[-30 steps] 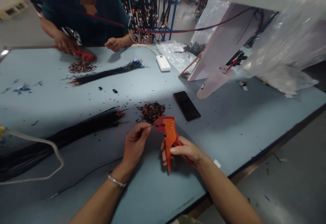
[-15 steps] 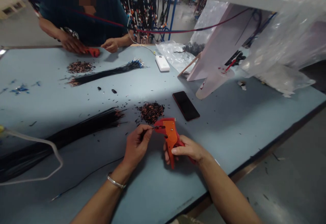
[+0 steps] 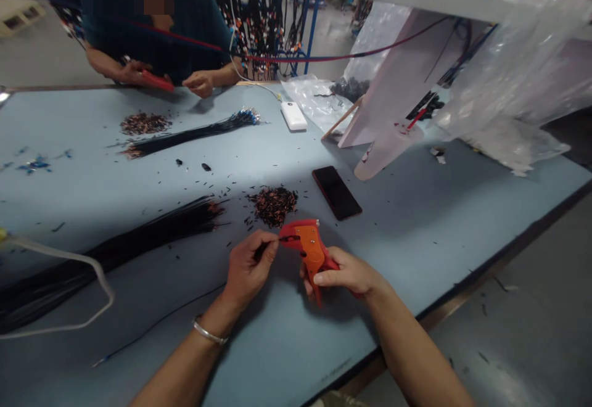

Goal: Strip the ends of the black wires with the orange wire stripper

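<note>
I'm watching the person's right hand (image 3: 342,274) wrapping its grip around the handles of an orange and red wire stripper (image 3: 311,246), which it is holding on the near side of the phone (image 3: 337,192), slightly to the left. Farther left of the phone, the left hand (image 3: 250,265) is pinching a thin black wire (image 3: 281,239) in its grip, thumb against fingers. The wire's end is reaching the tool's mouth; I'm not able to tell whether the jaws are biting on it. A loose length of wire (image 3: 171,312) is trailing from behind the left wrist, well to the near left of the phone.

Just left of the phone, a pile of clippings (image 3: 274,205), copper and black, is lying on the pale blue surface (image 3: 430,222), and a bundle of black wires (image 3: 139,234) is stretching away farther left. A plastic cup (image 3: 386,151) with a red straw is standing just beyond the phone, to its right. Well beyond the phone, at the far left, a co-worker (image 3: 203,24) is holding a red tool (image 3: 158,80) near the surface's edge.
</note>
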`<state>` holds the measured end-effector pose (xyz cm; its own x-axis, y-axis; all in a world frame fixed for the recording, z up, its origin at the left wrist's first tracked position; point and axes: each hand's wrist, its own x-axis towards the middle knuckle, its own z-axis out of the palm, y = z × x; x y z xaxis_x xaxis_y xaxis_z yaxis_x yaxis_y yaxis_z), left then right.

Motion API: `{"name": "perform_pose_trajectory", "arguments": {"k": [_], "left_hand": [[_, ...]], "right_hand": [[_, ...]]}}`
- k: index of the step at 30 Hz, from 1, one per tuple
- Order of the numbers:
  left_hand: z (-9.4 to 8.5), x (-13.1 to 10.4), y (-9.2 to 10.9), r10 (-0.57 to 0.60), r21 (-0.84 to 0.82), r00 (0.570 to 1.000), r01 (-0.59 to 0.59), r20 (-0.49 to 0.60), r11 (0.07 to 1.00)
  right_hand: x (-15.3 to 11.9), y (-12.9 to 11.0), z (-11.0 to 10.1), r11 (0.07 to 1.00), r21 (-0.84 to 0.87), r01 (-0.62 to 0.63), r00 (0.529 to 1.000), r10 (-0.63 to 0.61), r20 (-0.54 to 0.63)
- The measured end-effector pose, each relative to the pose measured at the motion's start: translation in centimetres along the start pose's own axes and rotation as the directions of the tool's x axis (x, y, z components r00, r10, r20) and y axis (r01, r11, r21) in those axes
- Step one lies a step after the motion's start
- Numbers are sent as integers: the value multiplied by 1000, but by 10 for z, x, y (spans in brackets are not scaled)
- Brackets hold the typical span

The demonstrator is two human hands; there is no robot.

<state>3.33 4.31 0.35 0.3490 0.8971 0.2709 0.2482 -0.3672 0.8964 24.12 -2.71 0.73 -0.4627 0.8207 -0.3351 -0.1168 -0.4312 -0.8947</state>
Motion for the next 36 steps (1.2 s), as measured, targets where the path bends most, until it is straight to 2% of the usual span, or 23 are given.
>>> {"name": "perform_pose_trajectory", "arguments": {"k": [7, 12, 22, 36], "left_hand": [[-1, 0, 1, 21, 2, 1000, -21, 0, 1000], [-1, 1, 0, -37, -11, 999, 37, -11, 999], [-2, 1, -3, -108, -86, 994, 106, -29, 991], [-4, 0, -6, -143, -157, 989, 136, -35, 978]], "right_hand": [[2, 2, 2, 1000, 17, -15, 999, 16, -43], [6, 4, 1, 998, -50, -31, 999, 29, -40], [9, 3, 8, 989, -144, 17, 997, -29, -78], [16, 11, 25, 976, -216, 29, 969, -81, -232]]}}
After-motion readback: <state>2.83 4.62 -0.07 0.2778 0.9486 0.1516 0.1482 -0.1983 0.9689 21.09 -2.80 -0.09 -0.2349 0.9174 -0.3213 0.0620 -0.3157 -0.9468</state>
